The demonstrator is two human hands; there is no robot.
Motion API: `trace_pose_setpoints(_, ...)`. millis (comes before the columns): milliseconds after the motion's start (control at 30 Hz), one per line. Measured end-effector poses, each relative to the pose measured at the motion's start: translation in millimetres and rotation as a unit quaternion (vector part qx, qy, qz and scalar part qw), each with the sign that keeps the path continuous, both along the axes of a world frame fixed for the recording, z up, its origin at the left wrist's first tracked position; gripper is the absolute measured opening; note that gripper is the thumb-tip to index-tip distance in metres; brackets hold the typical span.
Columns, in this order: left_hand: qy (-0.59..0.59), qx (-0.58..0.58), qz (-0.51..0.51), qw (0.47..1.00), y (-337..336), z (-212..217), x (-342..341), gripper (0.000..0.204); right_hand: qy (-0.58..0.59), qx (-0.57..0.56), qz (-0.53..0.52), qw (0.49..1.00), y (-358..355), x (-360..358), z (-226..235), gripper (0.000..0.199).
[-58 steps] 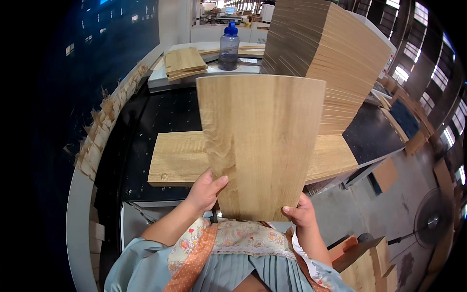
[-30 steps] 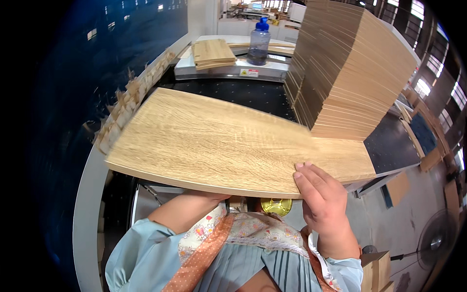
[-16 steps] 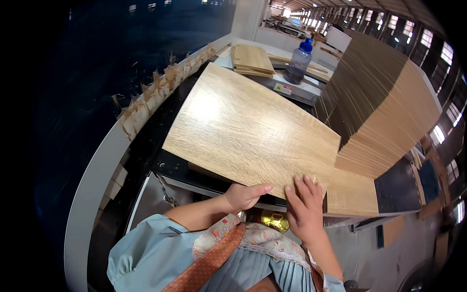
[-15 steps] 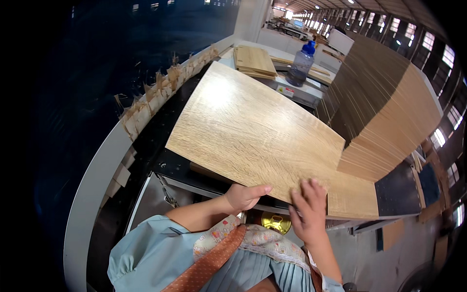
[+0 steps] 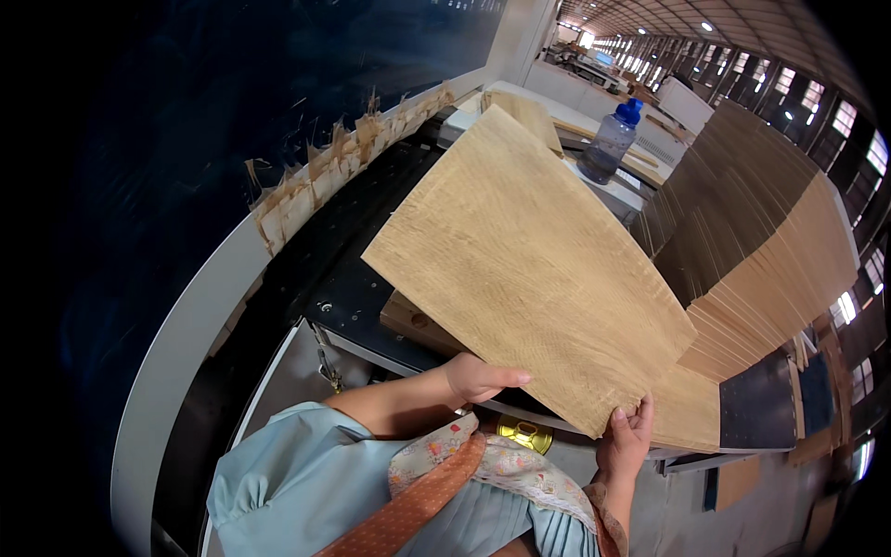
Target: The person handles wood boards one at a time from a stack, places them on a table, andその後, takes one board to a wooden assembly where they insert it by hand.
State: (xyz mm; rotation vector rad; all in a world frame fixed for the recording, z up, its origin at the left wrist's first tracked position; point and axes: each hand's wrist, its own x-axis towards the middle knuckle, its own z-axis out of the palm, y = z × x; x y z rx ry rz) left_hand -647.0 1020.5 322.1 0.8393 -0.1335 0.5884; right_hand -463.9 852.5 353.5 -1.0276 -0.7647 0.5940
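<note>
A light wood-grain board (image 5: 529, 269) is tilted up in front of me, its far corner raised. My left hand (image 5: 484, 379) grips its near edge, thumb on top and fingers hidden underneath. At the near right corner, my right hand (image 5: 627, 434) pinches the board between thumb and fingers. Another light wood board (image 5: 696, 404) lies flat below it at the right, partly covered. Under the held board's left side, the end of a wooden piece (image 5: 416, 323) shows on the black work surface (image 5: 348, 297).
A tall stack of boards (image 5: 775, 269) stands at the right. Behind are a blue-capped bottle (image 5: 610, 144) and smaller wood pieces (image 5: 525, 116). Frayed strips (image 5: 320, 172) stick up along the machine's pale edge at the left. A yellow round object (image 5: 525, 433) sits beneath the work surface.
The board has been lifted, tilted and turned. My right hand has gone from lying flat on its top to pinching its near right corner. My left hand keeps its grip.
</note>
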Motion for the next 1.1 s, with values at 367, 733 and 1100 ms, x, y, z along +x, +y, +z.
trace_pose_setpoints(367,-0.001,0.008,0.011,1.000,3,16,7,0.063,0.020,0.009,0.012,1.000,-1,6,-2,0.067)
trace_pose_setpoints(733,-0.027,-0.056,0.063,0.996,5,18,8,0.062,0.083,0.065,0.001,0.994,4,0,-9,0.063)
trace_pose_setpoints(1100,-0.057,-0.275,0.066,0.958,15,25,9,0.053,0.096,0.071,0.055,0.991,8,-24,1,0.066)
